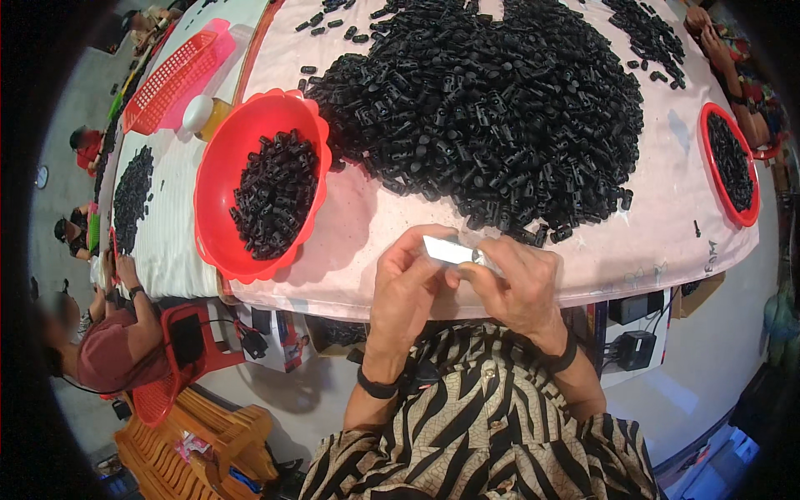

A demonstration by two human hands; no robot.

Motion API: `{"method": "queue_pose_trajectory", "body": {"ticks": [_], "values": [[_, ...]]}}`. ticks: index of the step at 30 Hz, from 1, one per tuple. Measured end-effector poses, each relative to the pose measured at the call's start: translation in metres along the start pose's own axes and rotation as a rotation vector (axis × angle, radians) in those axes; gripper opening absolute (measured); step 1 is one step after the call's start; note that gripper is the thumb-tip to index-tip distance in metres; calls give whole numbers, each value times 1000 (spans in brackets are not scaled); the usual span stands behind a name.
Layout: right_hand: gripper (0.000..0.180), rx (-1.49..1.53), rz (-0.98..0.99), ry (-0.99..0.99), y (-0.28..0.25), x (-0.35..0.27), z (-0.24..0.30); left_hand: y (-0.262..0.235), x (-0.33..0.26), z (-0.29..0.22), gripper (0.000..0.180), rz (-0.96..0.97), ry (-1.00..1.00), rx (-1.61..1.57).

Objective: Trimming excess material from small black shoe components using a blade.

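Both of my hands meet over the near edge of the pink-covered table. My left hand [402,285] is closed, its thumb and fingers around a small bright white flat piece [445,249] with a slanted end. At the other end of this piece, my right hand [523,285] pinches with bent fingers. A small dark part [477,256] shows at its fingertips, too small to make out fully. Just beyond my hands spreads a large heap of small black plastic cord locks [492,108]. Some loose ones lie right by my right fingers.
A red scalloped bowl [218,208] with black pieces stands left, beside a white-lidded jar [197,113] and a red basket [171,79]. A red bowl [752,187] is at right. A seated person [117,342] works at left; another person's hands [708,37] show far right.
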State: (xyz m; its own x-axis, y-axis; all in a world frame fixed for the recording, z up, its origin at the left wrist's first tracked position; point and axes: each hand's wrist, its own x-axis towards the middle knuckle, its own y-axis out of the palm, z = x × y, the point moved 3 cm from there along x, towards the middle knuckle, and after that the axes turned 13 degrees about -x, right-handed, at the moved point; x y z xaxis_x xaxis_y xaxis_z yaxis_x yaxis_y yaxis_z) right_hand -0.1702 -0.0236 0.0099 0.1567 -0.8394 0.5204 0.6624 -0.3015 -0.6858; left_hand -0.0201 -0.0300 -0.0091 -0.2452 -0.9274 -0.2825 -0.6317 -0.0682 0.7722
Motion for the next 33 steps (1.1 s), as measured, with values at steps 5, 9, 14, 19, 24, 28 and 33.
{"method": "queue_pose_trajectory", "body": {"ticks": [5,9,14,19,24,28,33], "values": [[18,188,-162,138,-8,-8,-7,2,0,-5,23,-21,4,-38],[21,191,-143,160,-15,-9,-8,-5,-1,-5,24,-23,-60,-66],[20,88,-220,141,-21,-15,-16,-3,-2,-5,25,11,-59,-33],[21,9,-228,205,-29,-20,-29,1,0,-4,26,-62,-12,36],[22,67,-196,257,-27,-19,-29,4,-1,-2,24,-89,17,60],[22,49,-212,230,-25,-20,-32,3,-1,-1,20,-103,31,68],[23,58,-212,209,-25,-20,-32,2,-1,-2,20,-124,18,82]]}}
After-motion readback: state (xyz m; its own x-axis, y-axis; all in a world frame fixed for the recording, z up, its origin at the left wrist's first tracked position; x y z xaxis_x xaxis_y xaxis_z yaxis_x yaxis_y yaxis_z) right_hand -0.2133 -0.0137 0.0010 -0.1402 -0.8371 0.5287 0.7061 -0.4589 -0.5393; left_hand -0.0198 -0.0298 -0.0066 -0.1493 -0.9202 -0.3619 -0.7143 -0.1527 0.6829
